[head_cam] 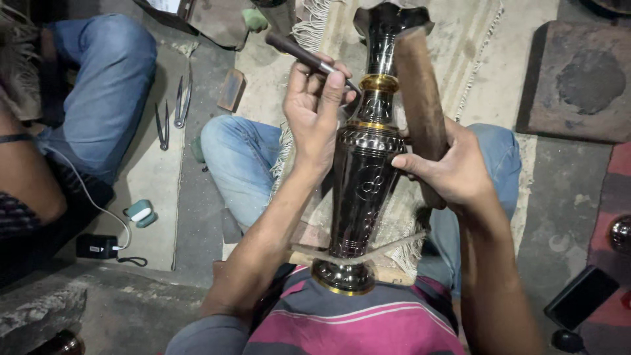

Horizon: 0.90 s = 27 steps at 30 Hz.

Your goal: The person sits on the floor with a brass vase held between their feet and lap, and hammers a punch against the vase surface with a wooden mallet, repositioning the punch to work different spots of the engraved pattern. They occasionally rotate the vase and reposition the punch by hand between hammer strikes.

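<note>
You are engraving a dark metal vase (363, 177) lying across your lap.
Left hand (315, 112) is pinching the chisel (309, 58) at its neck; right hand (453, 172) is gripping the wooden mallet (420, 98). Strike squarely.

A dark, flat rectangular phone with a blank black screen (581, 297) is seen on the floor at the lower right.
</note>
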### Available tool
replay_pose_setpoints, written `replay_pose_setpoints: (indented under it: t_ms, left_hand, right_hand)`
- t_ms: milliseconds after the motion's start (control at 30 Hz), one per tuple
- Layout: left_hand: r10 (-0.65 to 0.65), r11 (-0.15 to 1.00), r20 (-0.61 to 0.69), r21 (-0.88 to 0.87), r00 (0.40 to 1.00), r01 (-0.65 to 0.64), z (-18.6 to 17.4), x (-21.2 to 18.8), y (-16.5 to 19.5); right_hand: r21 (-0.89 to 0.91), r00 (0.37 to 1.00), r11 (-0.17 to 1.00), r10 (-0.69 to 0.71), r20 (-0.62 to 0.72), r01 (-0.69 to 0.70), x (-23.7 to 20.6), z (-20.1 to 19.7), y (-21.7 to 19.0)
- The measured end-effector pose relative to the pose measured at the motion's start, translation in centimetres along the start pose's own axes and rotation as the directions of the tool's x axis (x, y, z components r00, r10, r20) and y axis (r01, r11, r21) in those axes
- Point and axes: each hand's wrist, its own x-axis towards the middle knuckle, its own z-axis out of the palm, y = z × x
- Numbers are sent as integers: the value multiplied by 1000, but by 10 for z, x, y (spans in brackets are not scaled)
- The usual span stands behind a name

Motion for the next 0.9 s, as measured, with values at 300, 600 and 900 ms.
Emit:
replay_pose_setpoints:
  t_ms: [300, 600, 900]
  left_hand:
    - [-147, 887, 82, 452, 986, 95, 22, -36, 71]
    - [-41, 655, 71, 755, 997, -27, 66, -69, 90]
    - [-5, 728, -2, 686, 1000, 5, 65, -78, 79]
  right_hand:
    - [-122, 937, 992, -82, -339, 42, -30, 0, -5]
    - [-224, 941, 975, -65, -333, -12, -24, -2, 26]
    - [-771, 827, 468, -547, 131, 431, -17, -35, -113]
